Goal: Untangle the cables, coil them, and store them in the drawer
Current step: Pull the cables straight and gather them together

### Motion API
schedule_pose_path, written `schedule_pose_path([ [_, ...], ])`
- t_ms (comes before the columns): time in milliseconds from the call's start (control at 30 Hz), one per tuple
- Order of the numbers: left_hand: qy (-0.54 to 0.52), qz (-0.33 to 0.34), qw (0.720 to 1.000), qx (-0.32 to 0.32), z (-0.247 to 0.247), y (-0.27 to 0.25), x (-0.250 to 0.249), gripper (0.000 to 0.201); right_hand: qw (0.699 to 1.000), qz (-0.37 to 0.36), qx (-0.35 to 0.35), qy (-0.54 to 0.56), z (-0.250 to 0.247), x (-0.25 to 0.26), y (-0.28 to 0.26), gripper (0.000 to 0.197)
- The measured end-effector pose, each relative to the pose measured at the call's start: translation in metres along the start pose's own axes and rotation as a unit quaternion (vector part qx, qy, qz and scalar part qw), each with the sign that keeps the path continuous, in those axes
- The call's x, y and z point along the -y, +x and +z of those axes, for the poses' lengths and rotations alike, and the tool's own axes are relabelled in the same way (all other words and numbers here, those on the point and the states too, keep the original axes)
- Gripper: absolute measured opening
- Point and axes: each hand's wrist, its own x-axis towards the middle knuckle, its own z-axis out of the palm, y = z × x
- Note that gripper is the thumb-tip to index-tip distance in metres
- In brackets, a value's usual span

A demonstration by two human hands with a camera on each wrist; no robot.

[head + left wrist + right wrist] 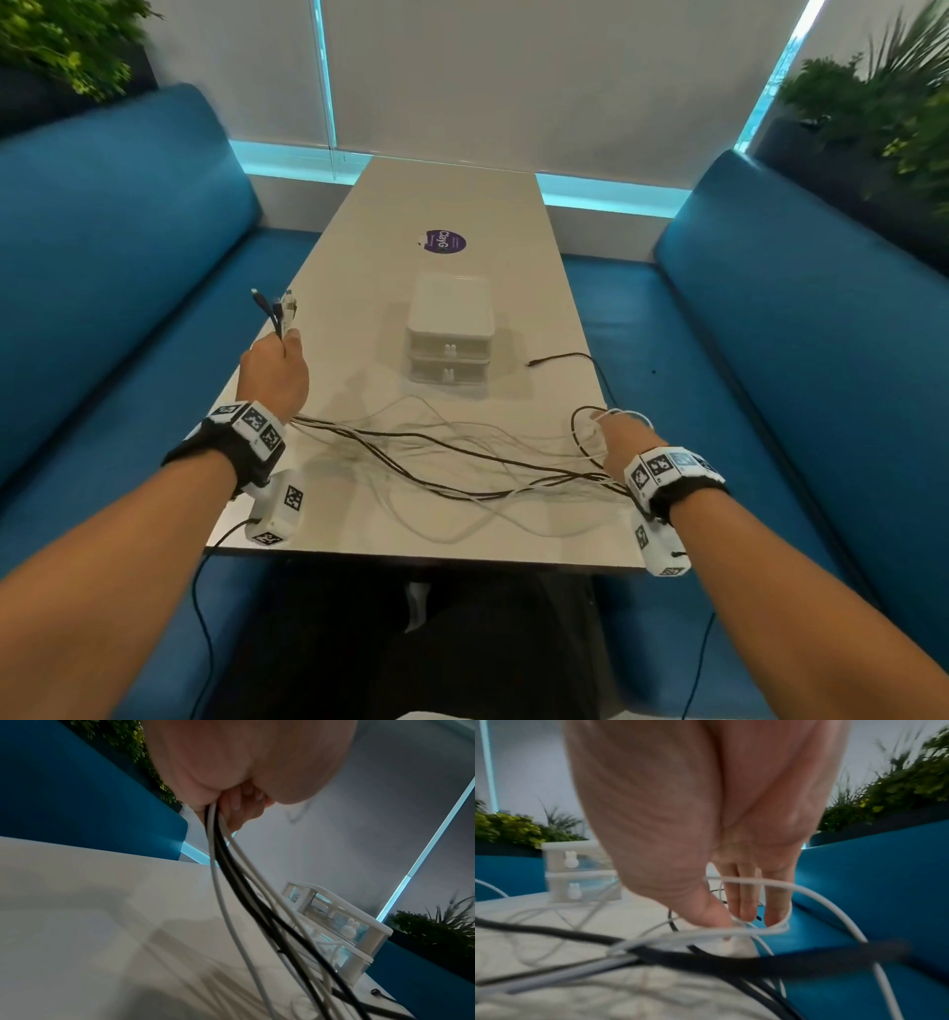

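Several black and white cables (436, 462) lie tangled across the near half of the white table (359, 534). My left hand (285, 342) is raised at the table's left edge and grips a bundle of cable ends, whose plugs (280, 311) stick up above the fist. In the left wrist view, the left hand (231, 805) has its fingers curled round the black and white cables (223, 862). At the right edge, my right hand (603, 419) points its fingers down and pinches a loop of white cable (777, 928) between thumb and fingers (744, 910). The two-drawer white unit (451, 334) stands mid-table, both drawers closed.
One black cable end (531, 364) lies right of the drawer unit, and its cable runs off the table's right edge. A purple sticker (445, 241) is further back. Blue benches (770, 360) flank the table on both sides, with plants (883, 118) behind them.
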Motion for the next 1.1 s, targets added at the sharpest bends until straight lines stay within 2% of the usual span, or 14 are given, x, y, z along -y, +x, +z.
schedule_pose_path([
  [133,-0.010,0.001,1.000,-0.010,0.000,0.001,-0.005,0.044,0.998,-0.041,0.052,0.012,-0.007,0.015,0.001,0.052],
  [300,-0.011,-0.001,1.000,-0.024,-0.007,0.009,-0.003,0.045,0.999,-0.029,0.009,0.012,-0.004,0.011,0.001,0.058],
  [400,-0.003,0.004,0.999,-0.038,-0.015,0.013,-0.001,0.044,0.998,0.041,-0.042,-0.026,-0.006,-0.001,-0.006,0.037],
  [467,0.009,0.009,0.999,-0.045,-0.021,0.014,0.001,0.044,0.994,0.101,-0.044,-0.009,-0.004,-0.009,-0.010,0.028],
  [533,0.016,0.011,0.999,-0.042,-0.022,0.014,0.004,0.045,0.994,0.105,-0.028,-0.012,-0.001,-0.016,-0.012,0.013],
  [567,0.020,0.012,0.999,-0.038,-0.021,0.013,0.004,0.045,0.996,0.090,-0.011,-0.023,0.004,-0.020,-0.010,0.012],
  [700,0.036,0.032,0.998,-0.032,-0.017,0.012,0.008,0.048,0.998,0.023,0.051,-0.022,0.005,-0.032,-0.013,0.022],
  [833,0.042,0.039,0.998,-0.026,-0.017,0.012,0.008,0.048,0.996,0.054,0.067,-0.025,0.005,-0.045,-0.014,0.061],
  [867,0.040,0.039,0.998,-0.025,-0.017,0.012,0.006,0.048,0.996,0.064,0.063,-0.029,0.006,-0.045,-0.016,0.065],
  [933,0.037,0.043,0.998,-0.021,-0.015,0.009,0.001,0.049,0.995,0.069,0.056,-0.046,0.006,-0.040,-0.016,0.059],
  [1033,0.038,0.049,0.998,-0.014,-0.012,0.007,-0.004,0.048,0.992,0.073,0.062,-0.086,0.001,-0.031,-0.015,0.032],
  [1100,0.041,0.051,0.998,-0.015,-0.015,0.008,-0.006,0.048,0.989,0.080,0.048,-0.116,0.002,-0.032,-0.013,0.027],
])
